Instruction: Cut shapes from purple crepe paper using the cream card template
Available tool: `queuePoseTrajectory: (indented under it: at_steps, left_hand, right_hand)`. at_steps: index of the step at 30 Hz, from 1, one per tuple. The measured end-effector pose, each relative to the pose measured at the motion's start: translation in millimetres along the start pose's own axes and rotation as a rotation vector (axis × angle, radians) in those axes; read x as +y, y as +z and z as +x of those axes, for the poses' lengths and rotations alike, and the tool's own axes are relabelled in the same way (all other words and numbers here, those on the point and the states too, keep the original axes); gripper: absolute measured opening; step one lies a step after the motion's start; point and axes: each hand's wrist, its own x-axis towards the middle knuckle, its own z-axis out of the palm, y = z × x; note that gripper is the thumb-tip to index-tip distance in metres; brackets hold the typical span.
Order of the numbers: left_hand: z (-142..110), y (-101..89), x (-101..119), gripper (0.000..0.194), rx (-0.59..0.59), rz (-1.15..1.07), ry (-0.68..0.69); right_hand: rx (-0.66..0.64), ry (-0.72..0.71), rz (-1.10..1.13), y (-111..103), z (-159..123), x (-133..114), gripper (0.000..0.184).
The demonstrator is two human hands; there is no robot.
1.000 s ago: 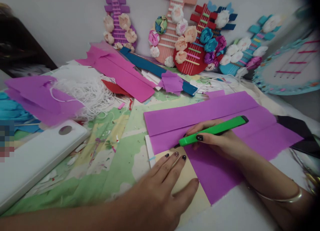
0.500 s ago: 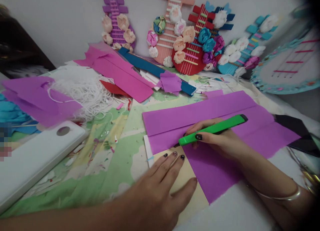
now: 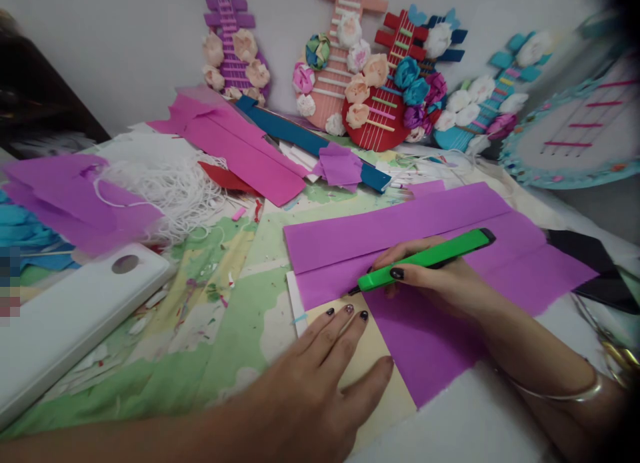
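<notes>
My right hand [image 3: 430, 276] grips a green utility knife [image 3: 425, 259], its dark tip pointing left and down at the far edge of a pale yellow sheet [image 3: 380, 376]. That sheet lies on top of purple paper [image 3: 425, 343], which spreads out to the right and behind it with fold lines across. My left hand [image 3: 330, 376] rests with fingers spread on the yellow sheet, fingertips close to the blade. Beneath the paper a white board edge [image 3: 296, 303] shows at the left. The palm side of my left hand is hidden.
On the left lie a white slab with a round hole [image 3: 75, 323], tangled white string [image 3: 170, 189] and purple scraps [image 3: 80, 203]. Pink paper [image 3: 235, 149] and a blue strip [image 3: 310, 139] lie behind. Flower-decorated model guitars [image 3: 380, 103] lean on the wall. Scissors [image 3: 620, 353] are at right.
Both hands, the knife and the paper hold almost the same places. The whole view has shifted very slightly.
</notes>
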Motion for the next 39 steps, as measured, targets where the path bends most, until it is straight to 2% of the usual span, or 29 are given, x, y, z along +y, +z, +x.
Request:
queuePoseTrajectory:
  at_steps: [4, 9, 20, 30, 39]
  left_hand:
    - [0.1, -2.9, 0.3, 0.049, -0.028, -0.019, -0.014]
    - [1.2, -1.6, -0.8, 0.048, 0.004, 0.017, 0.009]
    - [-0.3, -3.9, 0.3, 0.049, -0.003, 0.016, -0.001]
    - [0.7, 2.3, -1.0, 0.049, 0.019, 0.02, 0.004]
    - [-2.0, -0.8, 1.1, 0.05, -0.022, -0.027, -0.016]
  right_hand:
    - [0.011, -0.011, -0.022, -3.2, -0.9, 0.0, 0.017]
    - [0.025, 0.0, -0.003, -3.5, -1.4, -0.9, 0.017]
    - [0.048, -0.01, -0.064, -10.6, -2.7, -0.9, 0.019]
    - [0.045, 0.0, -0.03, -5.3, -5.0, -3.5, 0.019]
    - [0.051, 0.013, -0.057, -3.7, -3.6, -3.4, 0.02]
